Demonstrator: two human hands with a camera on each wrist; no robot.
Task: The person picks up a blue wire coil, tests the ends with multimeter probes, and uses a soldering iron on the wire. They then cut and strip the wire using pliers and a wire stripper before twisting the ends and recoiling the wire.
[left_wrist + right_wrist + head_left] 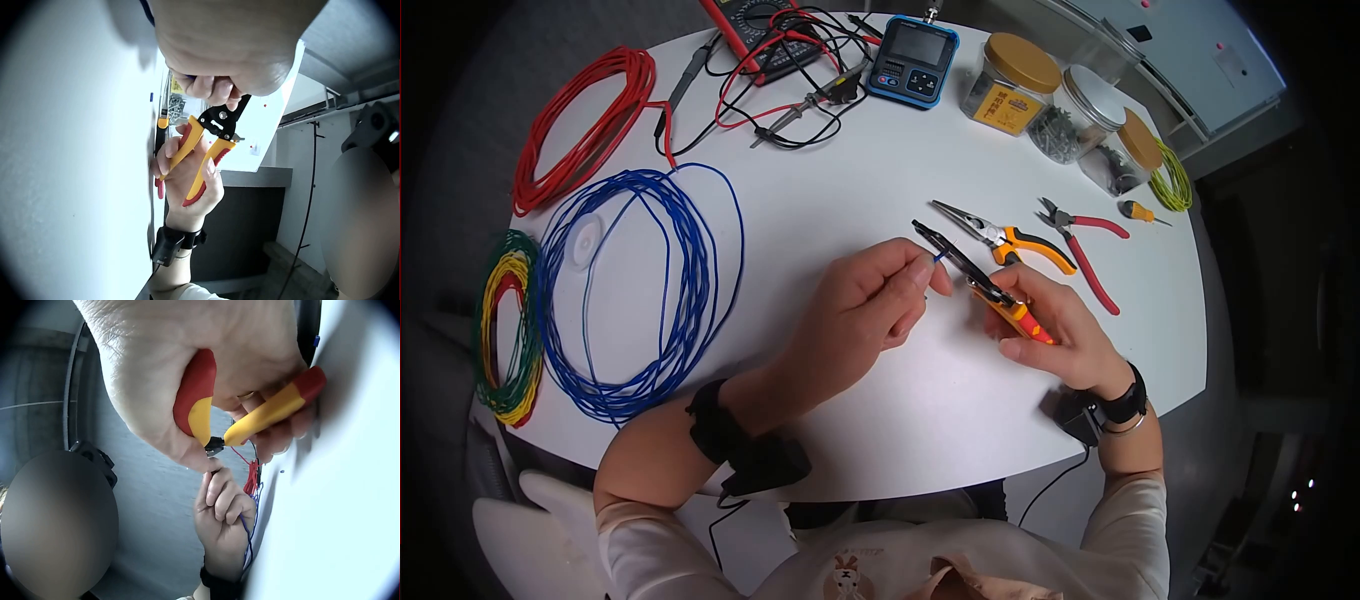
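My left hand (855, 305) pinches a short end of blue wire (941, 256) between thumb and forefinger above the table. My right hand (1065, 325) grips a wire stripper (972, 275) with a black head and yellow-and-red handles. The stripper's head points up and left, and the wire end meets its side just past the left fingertips. In the left wrist view the stripper's handles (207, 172) stand spread apart, with the right fingers round one and the thumb along the other. The left fingers hide most of the wire there.
Long-nose pliers (990, 228) and red-handled cutters (1080, 250) lie beyond the right hand. A blue wire coil (690, 300), a red coil (535, 160) and a multicoloured coil (490, 345) lie left. A multimeter (760, 25), a blue tester (915, 60) and lidded jars (1005, 85) stand at the back.
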